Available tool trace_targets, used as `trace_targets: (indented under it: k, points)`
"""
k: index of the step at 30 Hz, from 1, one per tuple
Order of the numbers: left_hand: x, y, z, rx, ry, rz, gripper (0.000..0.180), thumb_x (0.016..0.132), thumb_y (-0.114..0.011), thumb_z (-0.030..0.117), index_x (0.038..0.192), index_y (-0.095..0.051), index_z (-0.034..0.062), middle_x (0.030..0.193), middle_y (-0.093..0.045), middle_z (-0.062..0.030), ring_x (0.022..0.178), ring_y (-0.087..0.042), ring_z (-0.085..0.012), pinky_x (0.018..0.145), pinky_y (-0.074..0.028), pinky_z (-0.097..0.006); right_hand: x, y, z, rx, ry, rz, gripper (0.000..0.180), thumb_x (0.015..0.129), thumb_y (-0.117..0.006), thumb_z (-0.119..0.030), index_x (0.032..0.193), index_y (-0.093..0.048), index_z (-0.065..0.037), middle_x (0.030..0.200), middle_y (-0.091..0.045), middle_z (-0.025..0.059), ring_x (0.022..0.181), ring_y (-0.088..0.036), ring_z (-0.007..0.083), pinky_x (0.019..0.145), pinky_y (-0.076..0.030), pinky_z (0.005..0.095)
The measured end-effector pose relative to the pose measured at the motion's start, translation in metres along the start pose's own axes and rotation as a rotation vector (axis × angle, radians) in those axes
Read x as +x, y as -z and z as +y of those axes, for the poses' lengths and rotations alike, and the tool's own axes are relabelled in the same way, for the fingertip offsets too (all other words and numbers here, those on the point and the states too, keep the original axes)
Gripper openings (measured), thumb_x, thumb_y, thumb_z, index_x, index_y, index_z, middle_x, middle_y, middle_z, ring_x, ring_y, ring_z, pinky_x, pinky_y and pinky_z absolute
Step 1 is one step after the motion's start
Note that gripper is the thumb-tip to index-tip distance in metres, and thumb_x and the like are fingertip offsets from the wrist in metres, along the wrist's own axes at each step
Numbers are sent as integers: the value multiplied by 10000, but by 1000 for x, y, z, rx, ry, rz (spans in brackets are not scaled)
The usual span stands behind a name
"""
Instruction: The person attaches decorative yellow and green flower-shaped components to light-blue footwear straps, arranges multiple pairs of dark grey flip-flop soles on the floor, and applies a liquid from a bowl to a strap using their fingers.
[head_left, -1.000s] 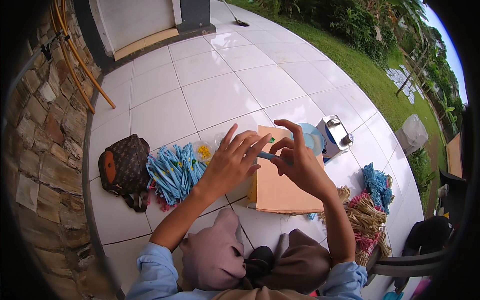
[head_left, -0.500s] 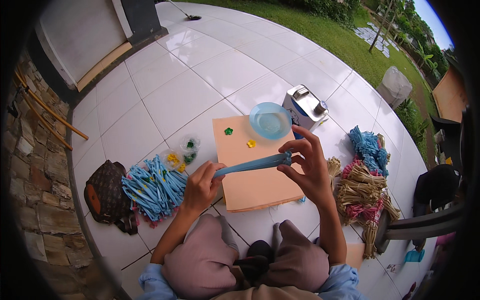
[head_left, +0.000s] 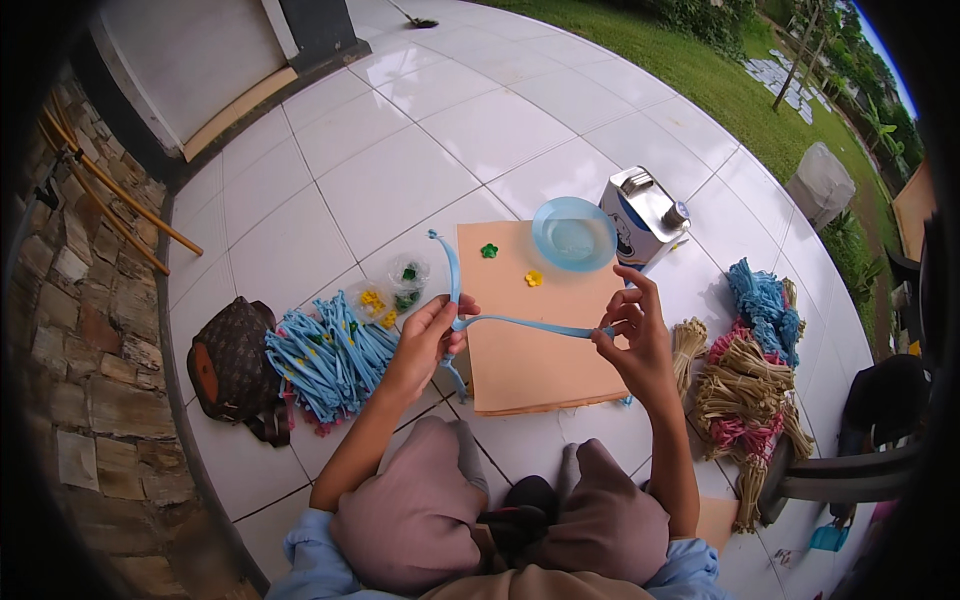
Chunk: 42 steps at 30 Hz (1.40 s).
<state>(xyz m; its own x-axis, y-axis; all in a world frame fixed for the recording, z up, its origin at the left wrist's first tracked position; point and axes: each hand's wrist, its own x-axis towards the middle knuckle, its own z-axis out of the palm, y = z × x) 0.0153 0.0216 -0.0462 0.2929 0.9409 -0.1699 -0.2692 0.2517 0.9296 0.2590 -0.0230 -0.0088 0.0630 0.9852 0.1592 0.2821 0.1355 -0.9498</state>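
Note:
Above the peach board (head_left: 540, 360), my left hand (head_left: 425, 340) pinches light-blue fabric strips (head_left: 453, 270), one end sticking up and another hanging below the fingers. From there a single blue strip (head_left: 530, 322) runs across to my right hand (head_left: 640, 340), whose thumb and index finger pinch its far end while the other fingers are raised. A green flower piece (head_left: 489, 251) and a yellow flower piece (head_left: 534, 279) lie on the board's far part. At its far right corner sits a translucent blue dish (head_left: 574, 258). Left of the board are clear cups of yellow pieces (head_left: 371, 303) and green pieces (head_left: 408, 272).
A metal can (head_left: 640, 212) stands behind the dish. To the left lie a pile of blue strips (head_left: 330, 355) and a brown backpack (head_left: 235, 365). Beige and pink bundles (head_left: 740, 390) and a blue bundle (head_left: 762, 310) lie right, near a dark curved frame (head_left: 840, 475).
The blue strips, stretched together between both hands before, are now spread apart: one spans the hands, others stick up and hang from my left hand. The view has shifted slightly.

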Motion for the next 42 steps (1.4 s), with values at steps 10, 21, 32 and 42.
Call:
trace_targets:
  k: [10,21,32,42]
  points:
    - [3,-1,-17,124,-82,-159,228,953,-349,238,860,-488,82,604,-302,65,514,-240,-18,481,-182,-167,-1,-15,25,-117,-173,-452,698,773,-678,-177,1313,-254,-51,1103,-504,152,939,-537,198,814,-464,308]
    - [0,4,-36,229,-60,-327,231,949,-360,184,843,-504,37,597,-357,41,519,-310,-32,513,-263,-174,17,-21,2,335,106,185,575,749,-626,60,1239,-342,-39,876,-565,69,829,-560,103,707,-469,213]
    - [-2,7,-29,170,-57,-192,285,958,-367,245,869,-507,13,514,-314,43,437,-308,-31,476,-345,-201,24,-30,1,263,154,231,529,752,-611,60,1211,-372,-48,883,-534,58,873,-550,119,763,-475,241]
    - [10,9,-39,-105,-102,171,249,962,-341,236,915,-477,32,547,-285,49,420,-287,-33,491,-336,-215,65,-37,38,71,75,39,301,831,-550,-34,1124,-481,-29,993,-562,99,922,-567,162,826,-476,304]
